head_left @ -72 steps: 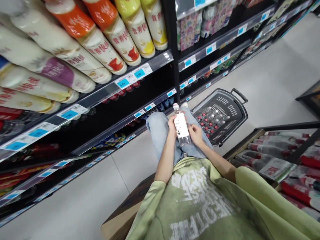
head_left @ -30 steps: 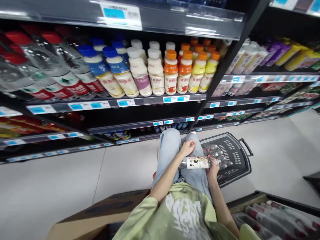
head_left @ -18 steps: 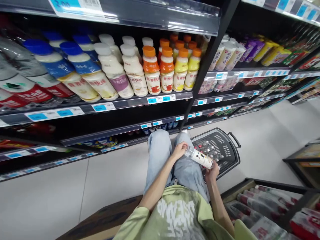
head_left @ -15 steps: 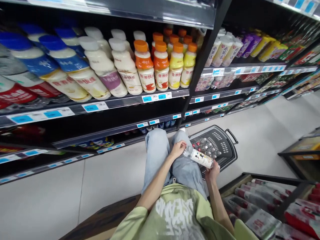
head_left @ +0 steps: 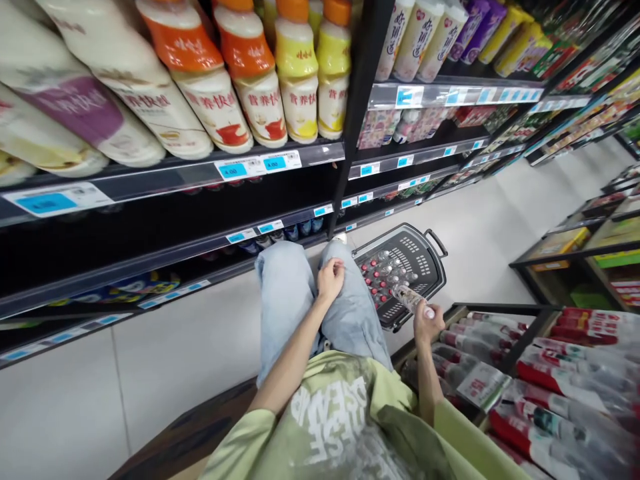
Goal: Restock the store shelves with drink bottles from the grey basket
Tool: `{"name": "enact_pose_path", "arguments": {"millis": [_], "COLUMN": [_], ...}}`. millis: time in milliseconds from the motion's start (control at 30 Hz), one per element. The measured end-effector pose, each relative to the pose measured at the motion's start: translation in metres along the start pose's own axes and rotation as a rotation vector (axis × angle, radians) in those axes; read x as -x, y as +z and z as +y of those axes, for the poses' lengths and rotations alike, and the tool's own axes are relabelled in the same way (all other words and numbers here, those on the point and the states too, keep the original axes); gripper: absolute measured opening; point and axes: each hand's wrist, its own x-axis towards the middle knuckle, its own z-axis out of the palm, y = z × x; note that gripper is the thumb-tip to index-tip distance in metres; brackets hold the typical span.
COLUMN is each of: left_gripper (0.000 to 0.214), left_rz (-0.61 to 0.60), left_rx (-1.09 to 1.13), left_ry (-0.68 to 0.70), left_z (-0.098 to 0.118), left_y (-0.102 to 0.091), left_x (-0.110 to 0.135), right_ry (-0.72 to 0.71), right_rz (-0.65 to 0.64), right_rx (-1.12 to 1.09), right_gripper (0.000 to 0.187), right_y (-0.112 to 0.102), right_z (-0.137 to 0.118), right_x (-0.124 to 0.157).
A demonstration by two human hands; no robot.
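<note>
My right hand (head_left: pixel 427 323) is closed round the cap end of a clear bottle with a white label (head_left: pixel 409 298), held low beside my right knee and pointing towards a black basket. My left hand (head_left: pixel 331 278) rests on my thigh in a loose fist, with nothing visible in it. The black plastic basket (head_left: pixel 425 257) stands on the floor in front of my knees and holds several bottles with red and silver caps. I am in light blue jeans and a green printed shirt.
Black shelving (head_left: pixel 280 160) with rows of milk-drink bottles (head_left: pixel 250 87) and blue price tags fills the left and top. A low rack of red-labelled bottle packs (head_left: pixel 540 373) stands at the right. A cardboard box (head_left: pixel 170 440) sits behind me. Grey floor tiles (head_left: pixel 480 233) run between the racks.
My left hand let go of the bottle and dropped to my thigh. My right hand carried the bottle right and down towards the basket. The camera swung closer to the shelf.
</note>
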Motion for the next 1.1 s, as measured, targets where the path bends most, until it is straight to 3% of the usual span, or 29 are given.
{"name": "enact_pose_path", "arguments": {"millis": [133,267,400,667,933,1100], "left_gripper": [0.026,0.022,0.015,0.016,0.02,0.018], "left_rz": [0.071,-0.138,-0.222,-0.119,-0.109,-0.117], "left_rx": [-0.127,-0.143,-0.257,-0.427,-0.452,-0.469], "left_ry": [0.186,0.405,0.367,0.199,0.17,0.157], "left_z": [0.0,0.003,0.015,0.035,0.028,0.027], "left_y": [0.011,0.027,0.041,0.052,0.041,0.043], "left_x": [0.006,0.008,-0.009,-0.042,-0.062,-0.073], "right_ry": [-0.191,-0.2,-0.2,-0.337,-0.178,-0.21], "right_rz": [-0.143,-0.207,-0.184,-0.237,-0.135,-0.275], "right_rx": [0.161,0.186,0.195,0.339,0.505,0.485], "right_gripper": [0.041,0.036,0.03,0.039,0.035,0.037], "right_y": [-0.021,-0.027,-0.017,0.018,0.08,0.12], "right_z": [0.016,0.028,0.03,0.033,0.04,0.057], "right_x": [-0.016,-0.033,-0.05,-0.115,-0.177,-0.205]}}
